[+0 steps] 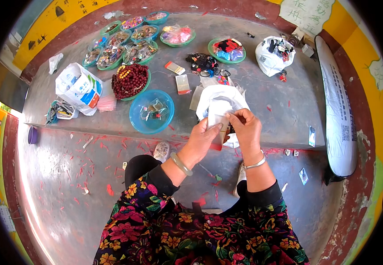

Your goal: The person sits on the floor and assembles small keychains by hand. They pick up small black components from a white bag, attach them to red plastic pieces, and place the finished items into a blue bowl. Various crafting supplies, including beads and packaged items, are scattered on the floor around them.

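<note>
My left hand (200, 140) is closed round a small flat whitish plastic packet (217, 118) with a red lower end. At the packet's right edge, the thumb and fingers of my right hand (248, 131) are pinched together on it. Directly behind both hands an open white plastic bag (205, 98) sits near the edge of the raised grey platform; dark items show inside, partly covered by my hands. Two similar packets with red ends, one nearer (182, 84) and one farther (174, 68), lie to the left of that bag.
Left of the bag stands a blue basin (140, 124) with a few small wrapped items. Dark red beads (130, 81) fill a green basin beyond it. Several more basins of trinkets, a large white bag (79, 89) and another stuffed bag (274, 55) occupy the platform (266, 119).
</note>
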